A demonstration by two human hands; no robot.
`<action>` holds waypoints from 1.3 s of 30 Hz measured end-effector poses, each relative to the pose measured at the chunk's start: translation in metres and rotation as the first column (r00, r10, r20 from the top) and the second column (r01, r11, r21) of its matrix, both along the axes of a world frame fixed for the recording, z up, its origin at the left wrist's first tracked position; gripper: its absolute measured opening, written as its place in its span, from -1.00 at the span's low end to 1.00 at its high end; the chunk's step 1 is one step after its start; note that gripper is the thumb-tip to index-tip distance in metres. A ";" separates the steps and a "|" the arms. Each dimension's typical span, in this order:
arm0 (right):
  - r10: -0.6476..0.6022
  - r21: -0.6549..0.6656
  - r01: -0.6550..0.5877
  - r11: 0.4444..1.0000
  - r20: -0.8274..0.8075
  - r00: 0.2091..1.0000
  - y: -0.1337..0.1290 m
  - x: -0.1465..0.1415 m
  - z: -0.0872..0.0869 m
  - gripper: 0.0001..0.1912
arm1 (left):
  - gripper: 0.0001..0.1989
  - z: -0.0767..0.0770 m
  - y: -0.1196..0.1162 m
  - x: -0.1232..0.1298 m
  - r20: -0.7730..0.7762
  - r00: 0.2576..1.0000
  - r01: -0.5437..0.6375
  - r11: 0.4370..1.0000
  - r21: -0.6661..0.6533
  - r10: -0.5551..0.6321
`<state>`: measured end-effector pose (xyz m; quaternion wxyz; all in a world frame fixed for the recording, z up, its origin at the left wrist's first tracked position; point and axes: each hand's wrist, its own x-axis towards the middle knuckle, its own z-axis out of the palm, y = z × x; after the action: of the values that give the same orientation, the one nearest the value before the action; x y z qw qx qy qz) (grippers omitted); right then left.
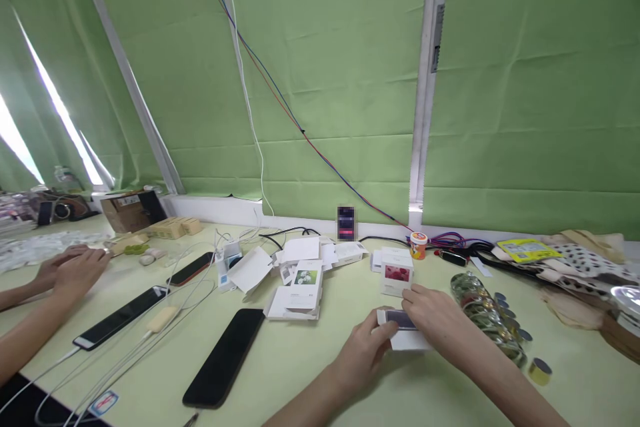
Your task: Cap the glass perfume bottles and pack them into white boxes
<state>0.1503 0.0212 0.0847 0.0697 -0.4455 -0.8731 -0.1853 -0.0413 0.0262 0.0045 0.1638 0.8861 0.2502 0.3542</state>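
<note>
Low over the table, my left hand (364,345) grips the near left side of a small white paper box (411,341), thumb on top. A dark flat insert (401,319) shows in the box's opening. My right hand (431,312) is closed at the box's right side, with its fingertips on the far edge. Just behind it stands a white box with a red flower picture (398,275). Left of my hands lies a pile of white boxes (295,300), the front one printed with white flowers. My right fingers partly cover the held box.
A co-worker's hands (83,270) work at the far left. Black phones (225,359) and white cables lie on the left side. An orange tub (418,245) stands at the back. Shiny green packets (483,313) and a gold-coloured tin (540,371) are at the right.
</note>
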 end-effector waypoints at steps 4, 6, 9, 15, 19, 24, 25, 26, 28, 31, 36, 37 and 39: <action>-0.008 -0.050 0.007 0.999 -0.033 0.999 0.000 -0.001 0.000 -0.81 | -0.54 0.002 -0.001 0.002 0.027 1.000 -0.012 1.000 0.009 0.012; -0.026 -0.076 0.022 0.997 -0.056 0.998 0.002 0.000 0.000 -0.80 | -0.55 0.002 -0.001 0.003 0.020 0.999 -0.027 0.999 -0.020 0.027; -0.065 -0.122 0.052 0.991 -0.106 0.992 0.005 0.004 0.004 -0.77 | -0.55 0.003 0.000 0.002 0.007 0.997 -0.080 0.995 -0.067 0.081; -0.157 -0.209 0.104 0.972 -0.258 0.953 0.003 0.021 0.023 -0.74 | -0.50 0.009 0.000 -0.001 0.037 0.999 -0.019 0.995 -0.093 0.023; -0.148 -0.293 0.069 0.954 -0.259 0.954 0.002 0.026 0.025 -0.72 | -0.45 0.012 -0.003 0.001 0.021 1.000 -0.015 0.994 -0.111 0.018; -0.160 -0.298 0.092 0.950 -0.211 0.964 0.007 0.021 0.016 -0.66 | -0.59 0.010 -0.004 0.007 0.088 0.994 -0.043 0.980 -0.192 0.061; -0.170 -0.290 0.107 0.951 -0.201 0.965 0.008 0.019 0.016 -0.68 | -0.61 0.010 -0.004 0.008 0.094 0.993 -0.051 0.978 -0.202 0.071; -0.179 -0.281 0.121 0.952 -0.192 0.965 0.008 0.017 0.016 -0.69 | -0.62 0.009 -0.004 0.008 0.096 0.992 -0.059 0.976 -0.208 0.080; -0.185 -0.264 0.133 0.955 -0.180 0.966 0.007 0.015 0.016 -0.71 | -0.62 0.008 -0.004 0.009 0.094 0.991 -0.077 0.973 -0.219 0.099; -0.164 -0.245 0.120 0.962 -0.167 0.972 0.007 0.014 0.014 -0.74 | -0.55 0.007 -0.004 0.008 0.075 0.993 -0.071 0.974 -0.215 0.089; -0.157 -0.201 0.121 0.972 -0.173 0.972 0.006 0.011 0.010 -0.74 | -0.48 0.003 -0.002 0.008 0.139 0.984 -0.073 0.961 -0.267 0.114; -0.161 -0.191 0.124 0.974 -0.191 0.968 0.004 0.011 0.011 -0.75 | -0.47 0.002 -0.001 0.008 0.147 0.982 -0.070 0.955 -0.287 0.116; -0.169 -0.166 0.130 0.977 -0.244 0.955 0.000 0.015 0.018 -0.76 | -0.45 0.001 0.000 0.007 0.139 0.983 -0.068 0.948 -0.311 0.116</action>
<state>0.1650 0.0215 0.1022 0.1345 -0.5345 -0.8318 -0.0654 -0.0343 0.0263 0.0058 0.3007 0.8072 0.3294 0.3866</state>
